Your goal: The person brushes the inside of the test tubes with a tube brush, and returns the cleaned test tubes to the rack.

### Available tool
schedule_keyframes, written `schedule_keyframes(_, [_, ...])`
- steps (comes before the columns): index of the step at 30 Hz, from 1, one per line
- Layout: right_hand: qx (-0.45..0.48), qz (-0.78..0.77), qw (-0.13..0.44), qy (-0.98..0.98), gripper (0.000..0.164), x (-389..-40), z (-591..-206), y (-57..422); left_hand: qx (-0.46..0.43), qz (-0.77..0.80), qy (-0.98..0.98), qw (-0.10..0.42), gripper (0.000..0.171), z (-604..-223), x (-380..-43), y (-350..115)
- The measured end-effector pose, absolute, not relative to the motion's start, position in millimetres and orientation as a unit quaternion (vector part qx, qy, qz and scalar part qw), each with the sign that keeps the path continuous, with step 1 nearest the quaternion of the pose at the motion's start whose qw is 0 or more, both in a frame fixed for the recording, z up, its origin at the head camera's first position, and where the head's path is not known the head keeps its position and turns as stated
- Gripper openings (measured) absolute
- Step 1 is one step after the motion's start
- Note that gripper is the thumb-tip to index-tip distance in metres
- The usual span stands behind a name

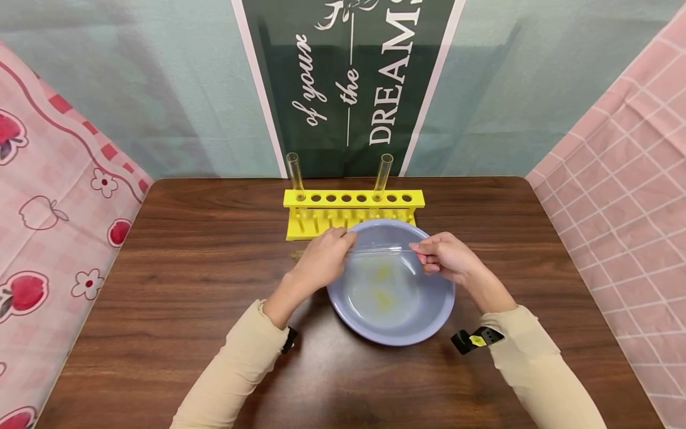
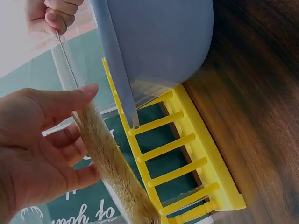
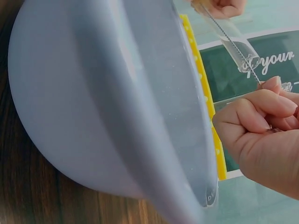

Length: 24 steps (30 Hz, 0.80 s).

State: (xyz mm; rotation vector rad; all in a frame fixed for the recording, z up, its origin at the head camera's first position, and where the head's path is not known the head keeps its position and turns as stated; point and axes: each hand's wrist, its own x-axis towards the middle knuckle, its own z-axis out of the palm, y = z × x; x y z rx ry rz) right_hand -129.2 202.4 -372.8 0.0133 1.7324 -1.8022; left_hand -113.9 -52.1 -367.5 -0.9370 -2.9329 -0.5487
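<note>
While the left hand (image 1: 326,256) curls round a clear test tube (image 1: 377,248) above the far side of the basin (image 1: 393,341), the right hand (image 1: 443,256) pinches the wire handle (image 3: 232,45) of a tube brush (image 2: 110,149) whose bristles sit inside. I'd worry first about slip: if the tube is wet, a hard pull could drag it from those left fingers. An angled push could lever the wire against its mouth and chip it. With the bristled end past the basin's left side, drips or a dropped tube may well land on the surface (image 1: 187,298) near the yellow rack (image 1: 354,201).
</note>
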Motion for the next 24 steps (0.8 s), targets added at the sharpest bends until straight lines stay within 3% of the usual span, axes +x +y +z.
schedule_keyframes(7, [-0.016,-0.712,0.304,0.632,0.038,-127.1,-370.9,206.5,-0.313,-0.208,-0.927,-0.018,0.017,-364.8,-112.9,-56.5])
schedule_keyframes(15, [-0.040,-0.730,0.301,0.612,0.038,-126.5,-370.5,213.3,-0.275,-0.147,-0.950,-0.024,0.041,-366.2,-112.4,-62.6])
schedule_keyframes(24, [-0.067,-0.739,0.295,0.602,0.037,-125.6,-371.5,216.4,-0.276,-0.132,-0.952,0.021,0.021,-368.0,-116.0,-69.9])
